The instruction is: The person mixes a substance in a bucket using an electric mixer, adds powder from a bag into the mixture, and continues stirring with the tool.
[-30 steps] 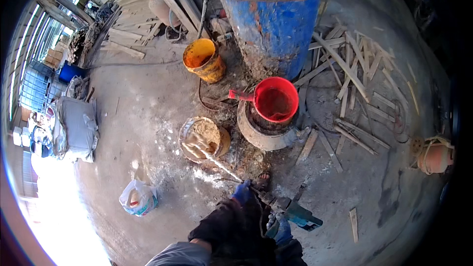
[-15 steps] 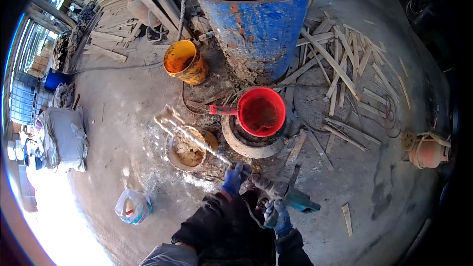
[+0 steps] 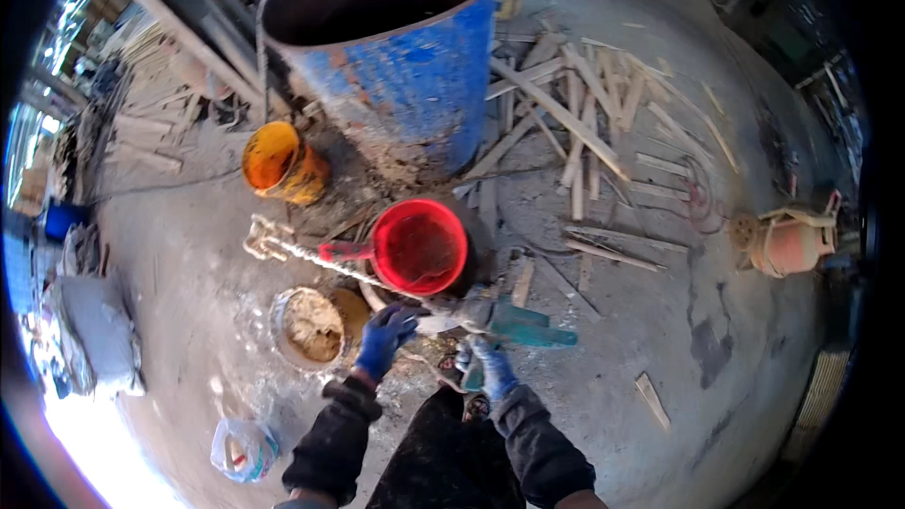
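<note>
Gripping teal mixer drill (image 3: 514, 322) | blue-gloved left hand (image 3: 385, 337), right hand (image 3: 490, 369), grips apparently wrapped | crusted steel paddle (image 3: 269, 241) raised

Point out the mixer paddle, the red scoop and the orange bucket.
mixer paddle (image 3: 267, 238), head view, on its caked whisk end.
red scoop (image 3: 419, 247), head view, inside its bowl.
orange bucket (image 3: 271, 156), head view, on its inner wall.

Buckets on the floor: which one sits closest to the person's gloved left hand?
The low, mud-caked bucket just beside the left hand. The red scoop-bucket sits farther up, and the orange bucket is farther still, by the blue drum.
</note>
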The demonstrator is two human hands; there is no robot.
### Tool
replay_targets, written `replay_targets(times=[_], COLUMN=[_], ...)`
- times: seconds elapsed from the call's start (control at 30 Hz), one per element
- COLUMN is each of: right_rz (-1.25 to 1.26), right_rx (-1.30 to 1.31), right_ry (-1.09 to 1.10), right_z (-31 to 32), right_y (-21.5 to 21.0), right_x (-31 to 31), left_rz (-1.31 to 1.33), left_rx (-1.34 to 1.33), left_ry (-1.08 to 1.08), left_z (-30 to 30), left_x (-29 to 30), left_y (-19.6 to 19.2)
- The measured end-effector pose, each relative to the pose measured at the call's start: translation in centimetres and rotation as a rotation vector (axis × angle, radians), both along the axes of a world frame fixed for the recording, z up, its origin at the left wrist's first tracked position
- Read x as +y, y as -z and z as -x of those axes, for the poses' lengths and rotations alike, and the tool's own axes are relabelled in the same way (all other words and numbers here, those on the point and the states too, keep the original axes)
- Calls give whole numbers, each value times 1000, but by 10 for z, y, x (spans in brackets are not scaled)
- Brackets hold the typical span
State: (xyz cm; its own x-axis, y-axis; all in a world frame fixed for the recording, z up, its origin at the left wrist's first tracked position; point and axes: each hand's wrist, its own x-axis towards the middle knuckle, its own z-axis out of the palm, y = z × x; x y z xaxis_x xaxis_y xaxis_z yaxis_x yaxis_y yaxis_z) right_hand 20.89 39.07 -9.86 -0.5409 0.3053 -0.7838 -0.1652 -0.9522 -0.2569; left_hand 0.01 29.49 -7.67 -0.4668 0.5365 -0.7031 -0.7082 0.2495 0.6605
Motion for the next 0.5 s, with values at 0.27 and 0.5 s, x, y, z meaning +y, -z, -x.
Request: replay_targets(times=[0.27,0.5], right_rz=[-177,-701], right_rx=[-63,25], right_ry=[-93,-430], right_z=[9,-28], right_y=[53,32], right_x=[17,44], left_rz=[56,183], left_rx=[269,733], left_ry=[30,56], left_z=[-58,-65], left_x=[34,48], left_y=[44,84])
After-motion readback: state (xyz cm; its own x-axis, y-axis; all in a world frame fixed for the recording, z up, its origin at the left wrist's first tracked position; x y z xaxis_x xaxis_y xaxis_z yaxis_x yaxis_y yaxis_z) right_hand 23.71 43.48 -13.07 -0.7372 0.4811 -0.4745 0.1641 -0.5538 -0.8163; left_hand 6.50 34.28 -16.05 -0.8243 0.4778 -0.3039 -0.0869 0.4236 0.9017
